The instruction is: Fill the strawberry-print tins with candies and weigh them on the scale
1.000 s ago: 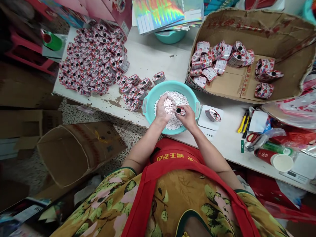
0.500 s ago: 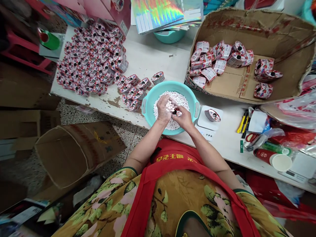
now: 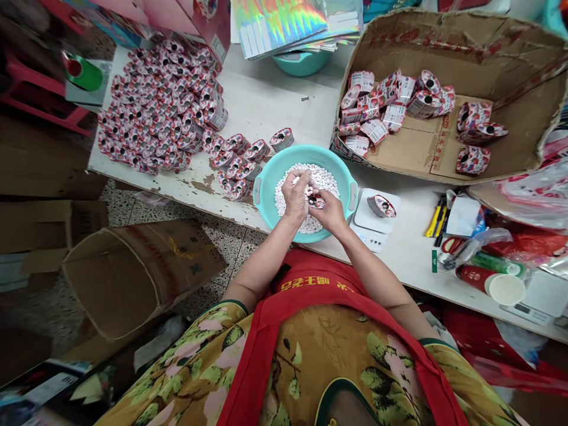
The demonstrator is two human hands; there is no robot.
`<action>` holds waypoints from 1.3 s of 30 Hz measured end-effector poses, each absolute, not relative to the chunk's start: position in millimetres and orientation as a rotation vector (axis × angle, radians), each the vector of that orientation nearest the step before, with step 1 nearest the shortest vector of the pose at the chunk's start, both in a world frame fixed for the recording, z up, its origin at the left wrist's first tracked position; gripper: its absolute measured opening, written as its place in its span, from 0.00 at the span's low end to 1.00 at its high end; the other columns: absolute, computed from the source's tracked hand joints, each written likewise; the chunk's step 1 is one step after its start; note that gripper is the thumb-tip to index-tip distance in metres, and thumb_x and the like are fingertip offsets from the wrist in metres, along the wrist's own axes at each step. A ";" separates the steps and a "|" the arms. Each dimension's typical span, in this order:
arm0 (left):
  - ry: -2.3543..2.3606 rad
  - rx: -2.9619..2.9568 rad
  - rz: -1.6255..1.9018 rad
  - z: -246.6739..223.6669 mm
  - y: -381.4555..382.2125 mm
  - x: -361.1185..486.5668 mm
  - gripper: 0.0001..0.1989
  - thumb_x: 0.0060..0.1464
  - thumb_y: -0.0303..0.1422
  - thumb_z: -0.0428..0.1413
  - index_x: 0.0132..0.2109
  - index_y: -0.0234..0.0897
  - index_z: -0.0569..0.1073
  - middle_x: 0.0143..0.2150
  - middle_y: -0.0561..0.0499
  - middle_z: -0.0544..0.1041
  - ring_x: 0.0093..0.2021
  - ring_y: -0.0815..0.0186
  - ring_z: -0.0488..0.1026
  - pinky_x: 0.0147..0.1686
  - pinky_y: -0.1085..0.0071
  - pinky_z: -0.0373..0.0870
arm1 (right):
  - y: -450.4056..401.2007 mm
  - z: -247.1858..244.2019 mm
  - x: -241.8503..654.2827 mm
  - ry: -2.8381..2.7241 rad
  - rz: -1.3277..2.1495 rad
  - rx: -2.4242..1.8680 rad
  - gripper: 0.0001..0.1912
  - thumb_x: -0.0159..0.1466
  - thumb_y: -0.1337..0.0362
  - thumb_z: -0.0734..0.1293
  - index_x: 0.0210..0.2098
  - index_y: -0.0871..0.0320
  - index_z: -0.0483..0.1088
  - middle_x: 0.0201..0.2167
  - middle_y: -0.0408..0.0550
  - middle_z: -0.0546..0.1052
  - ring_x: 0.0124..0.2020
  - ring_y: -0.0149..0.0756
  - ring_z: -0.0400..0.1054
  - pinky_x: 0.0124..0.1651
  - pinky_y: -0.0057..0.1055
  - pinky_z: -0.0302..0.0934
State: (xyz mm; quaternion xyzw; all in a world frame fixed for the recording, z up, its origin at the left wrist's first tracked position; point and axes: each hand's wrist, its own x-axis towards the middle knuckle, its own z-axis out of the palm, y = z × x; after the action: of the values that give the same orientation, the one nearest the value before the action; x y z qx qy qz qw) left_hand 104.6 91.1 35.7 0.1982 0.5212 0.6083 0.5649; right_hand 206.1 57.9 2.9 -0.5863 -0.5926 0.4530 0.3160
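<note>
the left hand (image 3: 294, 195), curled round pellets (image 3: 307, 190), sits just left of the pack (image 3: 318, 203) the right hand (image 3: 332, 210) pinches hole-up, long axis crosswise, over the bowl (image 3: 267, 180).

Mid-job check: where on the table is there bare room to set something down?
The widest bare patch of table lies between the piled tubs, the shiny sheets, the cardboard box and the basin. A smaller one lies between the scale and the yellow knife. Crowded: the table's left end and around the red cup.
</note>
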 end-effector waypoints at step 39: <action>1.259 0.478 1.350 50.1 88.3 121.4 0.15 0.61 0.40 0.63 0.34 0.39 0.66 0.23 0.58 0.60 0.21 0.74 0.60 0.22 0.76 0.59 | 56.7 9.2 215.3 -1.532 1.162 -1.565 0.15 0.55 0.65 0.71 0.43 0.55 0.74 0.43 0.48 0.78 0.46 0.45 0.72 0.52 0.39 0.65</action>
State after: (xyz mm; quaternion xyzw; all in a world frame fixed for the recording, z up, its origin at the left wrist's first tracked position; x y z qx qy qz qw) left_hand 121.4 88.3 50.1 0.2043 0.5382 0.5775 0.5789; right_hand 215.3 56.7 9.2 -0.5968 -0.5843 0.4434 0.3253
